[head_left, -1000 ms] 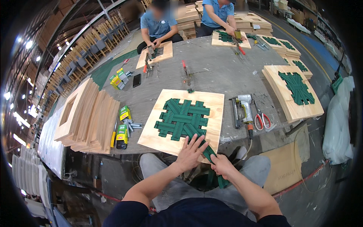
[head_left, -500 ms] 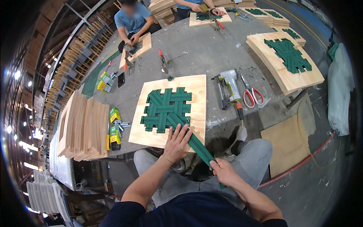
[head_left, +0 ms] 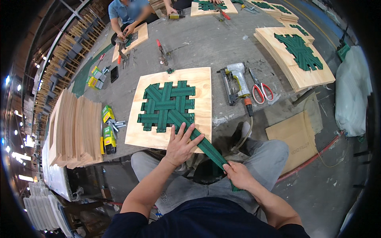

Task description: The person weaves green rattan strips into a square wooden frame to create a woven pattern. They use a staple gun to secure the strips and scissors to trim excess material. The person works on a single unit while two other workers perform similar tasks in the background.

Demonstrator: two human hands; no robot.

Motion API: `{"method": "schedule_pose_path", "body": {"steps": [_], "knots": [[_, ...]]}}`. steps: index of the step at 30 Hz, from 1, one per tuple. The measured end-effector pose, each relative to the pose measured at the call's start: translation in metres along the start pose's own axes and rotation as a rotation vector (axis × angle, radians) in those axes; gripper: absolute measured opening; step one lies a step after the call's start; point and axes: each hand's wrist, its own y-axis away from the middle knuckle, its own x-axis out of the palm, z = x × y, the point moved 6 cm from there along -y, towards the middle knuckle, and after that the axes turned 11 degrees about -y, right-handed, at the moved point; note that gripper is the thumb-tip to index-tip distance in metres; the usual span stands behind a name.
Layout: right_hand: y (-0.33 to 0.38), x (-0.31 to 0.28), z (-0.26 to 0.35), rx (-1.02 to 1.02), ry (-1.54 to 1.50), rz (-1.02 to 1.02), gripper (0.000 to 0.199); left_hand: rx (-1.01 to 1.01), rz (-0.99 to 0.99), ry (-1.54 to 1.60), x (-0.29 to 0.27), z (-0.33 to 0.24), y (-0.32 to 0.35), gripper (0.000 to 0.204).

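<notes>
Green strap (head_left: 213,152) drawn between two hands, seen from the wearer's head. The strap's long axis runs diagonally, from the lower middle of the woven lattice (head_left: 163,105) down and to the right, across the near edge of the panel (head_left: 203,115) and out over the lap (head_left: 260,156). The left hand (head_left: 179,146) lies at that near edge, palm down and fingers spread; its thumb and index finger reach over the strap, while the other fingertips rest by the lattice's lower border. It is the hand nearer the lattice. The right hand (head_left: 239,175) is farther out, beyond the panel and to the lower right; its thumb and fingers are closed on the strap, and a short tail hangs below the grip. From the right fingers, the lattice therefore lies up and to the left, along the strap's own line, with the left hand between. The strap appears straight from hand to hand. The panel sits on the grey table (head_left: 214,47); to its right are a nail gun (head_left: 240,81) and red-handled scissors (head_left: 260,91), to its left staple boxes (head_left: 107,114) and a stack of frames (head_left: 75,131).
</notes>
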Motion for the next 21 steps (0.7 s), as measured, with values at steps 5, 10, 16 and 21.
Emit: {"method": "schedule_pose_path", "body": {"steps": [5,10,16,21], "knots": [[-0.002,0.003,-0.005,0.041,0.057,-0.007,0.039,-0.001,-0.018,-0.019,0.001,0.003,0.003,0.072],[-0.011,0.005,-0.016,0.062,0.154,-0.007,0.040,-0.009,-0.029,-0.002,0.002,0.006,0.006,0.066],[-0.036,0.006,-0.015,0.025,0.437,0.006,0.041,-0.034,-0.092,0.033,0.004,0.008,0.010,0.066],[-0.070,0.017,-0.017,0.071,0.576,0.036,0.039,-0.073,-0.073,0.092,0.003,0.009,0.011,0.064]]}}
